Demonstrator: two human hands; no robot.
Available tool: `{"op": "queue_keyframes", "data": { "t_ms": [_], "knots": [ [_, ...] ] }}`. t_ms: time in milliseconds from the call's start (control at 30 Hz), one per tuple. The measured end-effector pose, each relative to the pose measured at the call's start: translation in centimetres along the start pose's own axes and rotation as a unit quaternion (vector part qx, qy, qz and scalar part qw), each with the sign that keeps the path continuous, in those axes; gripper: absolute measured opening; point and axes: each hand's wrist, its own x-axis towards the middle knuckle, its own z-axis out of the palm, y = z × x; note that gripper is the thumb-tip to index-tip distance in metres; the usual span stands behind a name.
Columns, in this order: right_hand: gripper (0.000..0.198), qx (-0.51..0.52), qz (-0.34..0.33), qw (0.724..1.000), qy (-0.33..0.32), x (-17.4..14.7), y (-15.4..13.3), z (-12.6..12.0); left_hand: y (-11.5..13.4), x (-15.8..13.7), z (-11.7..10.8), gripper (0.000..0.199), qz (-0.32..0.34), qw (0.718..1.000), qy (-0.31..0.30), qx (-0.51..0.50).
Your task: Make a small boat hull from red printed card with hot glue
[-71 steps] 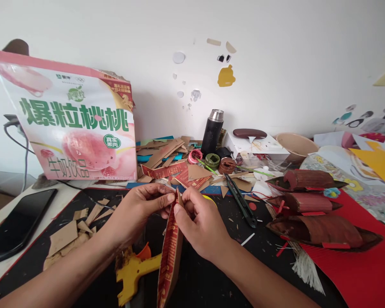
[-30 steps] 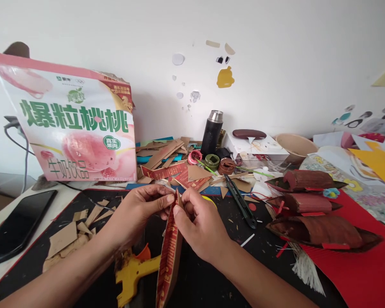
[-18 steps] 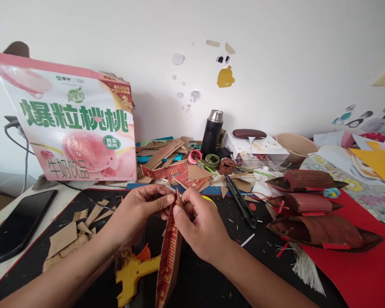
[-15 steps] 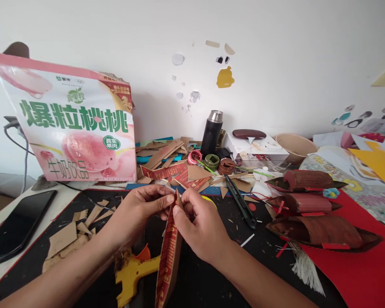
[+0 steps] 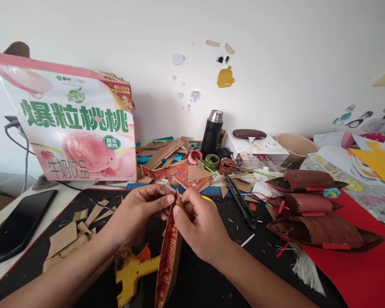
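Pinching the far tip of a red cardboard strip [image 5: 168, 252], left hand [image 5: 137, 214] and right hand [image 5: 200, 229] hold something light, bendable, easily creased.

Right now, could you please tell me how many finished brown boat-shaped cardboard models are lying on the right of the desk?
3, stacked front to back: the far model by the bowl, the middle model just below it, and the near model on the red sheet. Clutter may hide others.
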Motion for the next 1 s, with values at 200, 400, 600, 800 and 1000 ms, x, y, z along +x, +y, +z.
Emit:
{"op": "queue_keyframes", "data": {
  "t_ms": [200, 400, 600, 800, 1000],
  "knots": [
    [0.015, -0.001, 0.003, 1.0, -0.001, -0.01, 0.2, 0.04, 0.1, 0.02, 0.15, 0.031, -0.003, 1.0, 0.002, -0.003],
    [0.015, -0.005, -0.001, 1.0, 0.003, -0.03, 0.1, 0.01, -0.05, 0.17, 0.06, 0.03, -0.002, 1.0, -0.005, -0.001],
    [0.015, -0.001, 0.003, 1.0, 0.005, 0.03, 0.02, 0.11, -0.13, 0.08, -0.07, 0.03, 0.0, 1.0, -0.005, -0.002],
    [0.016, -0.006, 0.0, 1.0, 0.006, -0.04, 0.09, 0.06, -0.02, 0.17, 0.1, 0.03, 0.002, 1.0, -0.004, 0.002],
    [0.015, -0.003, 0.002, 1.0, 0.005, 0.06, 0.07, 0.11, -0.14, 0.17, 0.02, 0.029, 0.003, 1.0, -0.005, 0.005]
  ]
}}
